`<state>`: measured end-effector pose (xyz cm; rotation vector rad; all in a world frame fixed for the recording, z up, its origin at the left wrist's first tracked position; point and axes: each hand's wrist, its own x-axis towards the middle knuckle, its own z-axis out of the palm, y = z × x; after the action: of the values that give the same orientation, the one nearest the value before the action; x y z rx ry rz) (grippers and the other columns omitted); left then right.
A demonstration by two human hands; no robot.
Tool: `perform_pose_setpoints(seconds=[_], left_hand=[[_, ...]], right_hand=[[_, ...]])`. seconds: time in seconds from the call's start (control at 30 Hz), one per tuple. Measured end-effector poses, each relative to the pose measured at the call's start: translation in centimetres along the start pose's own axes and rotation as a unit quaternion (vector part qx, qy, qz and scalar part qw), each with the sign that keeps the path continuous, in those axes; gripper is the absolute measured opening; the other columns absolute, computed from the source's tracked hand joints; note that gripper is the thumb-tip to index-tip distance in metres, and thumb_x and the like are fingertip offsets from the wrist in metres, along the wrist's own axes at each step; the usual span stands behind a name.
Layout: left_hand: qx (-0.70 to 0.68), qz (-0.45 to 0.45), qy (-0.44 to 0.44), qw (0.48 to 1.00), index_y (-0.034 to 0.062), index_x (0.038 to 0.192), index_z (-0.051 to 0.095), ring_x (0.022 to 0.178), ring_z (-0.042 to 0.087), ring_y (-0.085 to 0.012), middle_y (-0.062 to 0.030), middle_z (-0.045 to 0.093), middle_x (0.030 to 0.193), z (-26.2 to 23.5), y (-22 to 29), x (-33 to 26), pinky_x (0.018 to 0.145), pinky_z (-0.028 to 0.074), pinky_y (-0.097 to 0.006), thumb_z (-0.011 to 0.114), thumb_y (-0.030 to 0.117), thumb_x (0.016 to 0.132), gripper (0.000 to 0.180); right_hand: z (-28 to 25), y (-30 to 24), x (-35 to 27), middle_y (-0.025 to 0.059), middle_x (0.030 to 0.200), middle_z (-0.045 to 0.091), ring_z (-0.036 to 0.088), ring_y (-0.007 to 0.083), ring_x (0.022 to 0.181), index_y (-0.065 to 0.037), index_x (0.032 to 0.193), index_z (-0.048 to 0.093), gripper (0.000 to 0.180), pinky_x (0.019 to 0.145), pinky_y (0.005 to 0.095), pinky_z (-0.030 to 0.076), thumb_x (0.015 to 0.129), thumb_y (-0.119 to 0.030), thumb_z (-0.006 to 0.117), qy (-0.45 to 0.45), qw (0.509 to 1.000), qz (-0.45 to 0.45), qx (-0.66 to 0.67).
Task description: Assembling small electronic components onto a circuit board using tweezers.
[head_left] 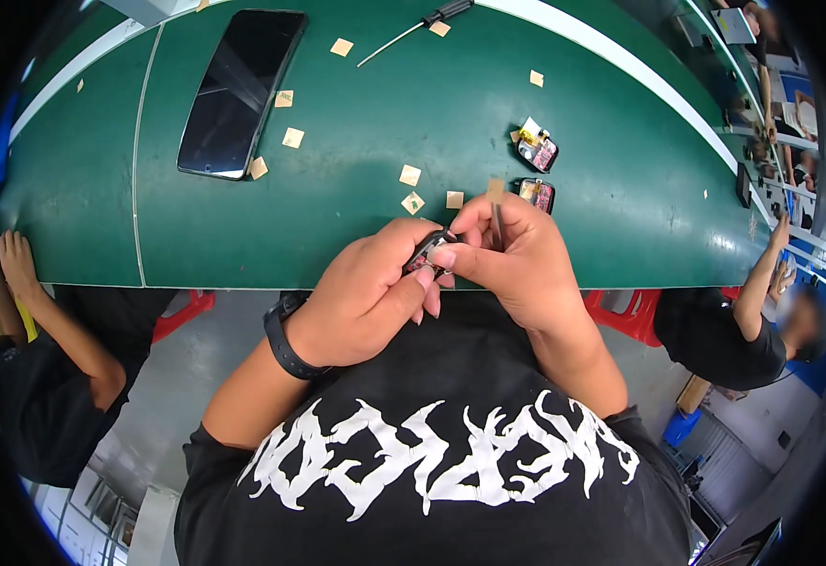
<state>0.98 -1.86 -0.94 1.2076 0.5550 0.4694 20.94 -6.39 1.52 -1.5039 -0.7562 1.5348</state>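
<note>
Close to the table's near edge, my left hand (366,292) is closed round a small black casing (418,257) with reddish and silvery parts inside. My right hand (518,259) meets it from the other side, its thumb pressing on the casing and its forefinger curled at the far rim. A thin grey metal strip (498,226) with a tan end stands up out of my right fingers; it may be tweezers. Fingers cover most of the casing. Just beyond my right hand lie two similar open casings, one farther off (537,149) and one partly hidden (538,193).
On the green table (413,113) lie a large black phone (243,94), a screwdriver (413,33) and several small tan squares (410,175). A person's arms (45,292) rest at the left edge. Another person (743,321) sits on the right; red stools (625,316) stand below.
</note>
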Motion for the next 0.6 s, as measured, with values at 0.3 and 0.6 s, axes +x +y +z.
perform_pose_setpoints(seconds=[0.3, 0.6], left_hand=[[0.003, -0.006, -0.033, 0.999, -0.0046, 0.13, 0.049, 0.076, 0.065, -0.0132, -0.011, 0.067, 0.101, -0.3, 0.3, 0.2, 0.064, 0.054, -0.026, 0.045, 0.008, 0.106, 0.028], [-0.095, -0.081, -0.036, 0.992, -0.0034, 0.129, 0.05, 0.069, 0.062, -0.0109, -0.0125, 0.068, 0.098, -0.4, 0.6, 0.4, 0.058, 0.047, -0.023, 0.047, 0.013, 0.105, 0.029]], right_hand=[[0.0, -0.3, -0.7, 0.0101, 0.084, 0.072, 0.067, 0.0114, 0.072, 0.004, 0.1, 0.06, 0.017, 0.065, 0.0263, 0.054, 0.093, -0.001, 0.074, -0.036, 0.999, 0.008, 0.031], [-0.5, -0.8, -1.5, 0.0013, 0.079, 0.067, 0.062, 0.0054, 0.07, 0.003, 0.107, 0.061, 0.018, 0.062, 0.0223, 0.046, 0.093, -0.002, 0.072, -0.041, 0.999, -0.002, 0.009]])
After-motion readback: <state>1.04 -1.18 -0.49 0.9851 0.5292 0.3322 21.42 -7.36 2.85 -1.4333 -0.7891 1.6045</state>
